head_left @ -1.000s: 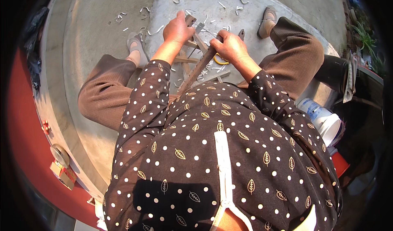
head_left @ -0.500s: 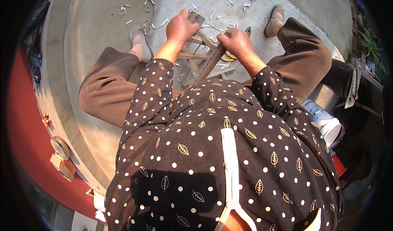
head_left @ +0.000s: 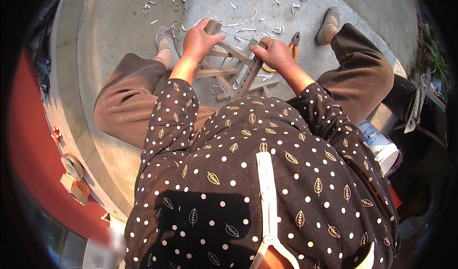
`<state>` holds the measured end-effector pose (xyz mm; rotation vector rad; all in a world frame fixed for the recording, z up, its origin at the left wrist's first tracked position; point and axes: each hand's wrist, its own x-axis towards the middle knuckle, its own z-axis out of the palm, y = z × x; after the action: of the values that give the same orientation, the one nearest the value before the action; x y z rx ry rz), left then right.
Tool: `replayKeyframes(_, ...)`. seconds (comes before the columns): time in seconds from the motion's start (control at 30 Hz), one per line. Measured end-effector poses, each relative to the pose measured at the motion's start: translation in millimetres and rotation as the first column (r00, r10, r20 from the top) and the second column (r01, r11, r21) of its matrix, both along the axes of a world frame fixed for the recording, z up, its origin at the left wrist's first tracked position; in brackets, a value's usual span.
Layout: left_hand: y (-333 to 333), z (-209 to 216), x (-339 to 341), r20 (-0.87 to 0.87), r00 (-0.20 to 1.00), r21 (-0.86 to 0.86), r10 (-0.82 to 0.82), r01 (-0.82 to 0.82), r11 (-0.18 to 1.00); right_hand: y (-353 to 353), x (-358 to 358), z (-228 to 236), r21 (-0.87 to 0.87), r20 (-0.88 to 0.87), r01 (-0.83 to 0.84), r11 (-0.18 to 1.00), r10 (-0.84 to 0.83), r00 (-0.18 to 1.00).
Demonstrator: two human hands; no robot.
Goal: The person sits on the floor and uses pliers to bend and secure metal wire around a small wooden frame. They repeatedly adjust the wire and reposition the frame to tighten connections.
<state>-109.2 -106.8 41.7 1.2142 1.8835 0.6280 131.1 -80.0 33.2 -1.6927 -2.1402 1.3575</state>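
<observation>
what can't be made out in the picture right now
In the head view:
Left grip on the grey-brown block: most fingers hidden by the hand's own back.
Pliers: handles partly hidden by the right grip.
Wooden bar: near end hidden by the patterned shirt.
Thin wire: ends too fine to trace.
Pale thing, lower left: too blurred to identify.

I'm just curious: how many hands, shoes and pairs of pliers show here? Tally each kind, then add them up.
Hands: 2
Shoes: 2
Pliers: 1 pair
Total: 5
</observation>
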Motion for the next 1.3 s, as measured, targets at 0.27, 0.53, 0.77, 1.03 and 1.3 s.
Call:
replayKeyframes(0.27,-8,34,-5,0.444,0.895,0.047,0.045,-0.073,0.996,-6,9,26,0.159,-0.009,-0.032,0.987,0.034,0.999)
replayKeyframes(0.53,-40,50,11,0.426,0.905,0.366,-0.008,-0.165,0.916,-3,17,45,0.463,-0.049,-0.100,0.881,0.138,0.989)
replayKeyframes(0.77,-45,53,10,0.152,0.987,0.398,0.045,-0.102,0.912,-6,9,45,0.475,0.001,-0.175,0.862,0.198,0.980)
replayKeyframes(1.03,-56,52,15,0.174,0.981,0.385,0.084,-0.146,0.911,-17,6,46,0.523,-0.023,-0.161,0.837,0.203,0.979)
replayKeyframes(1.3,-66,44,30,0.280,0.952,0.324,0.121,-0.212,0.922,-18,18,60,0.170,0.018,-0.296,0.940,0.298,0.954)
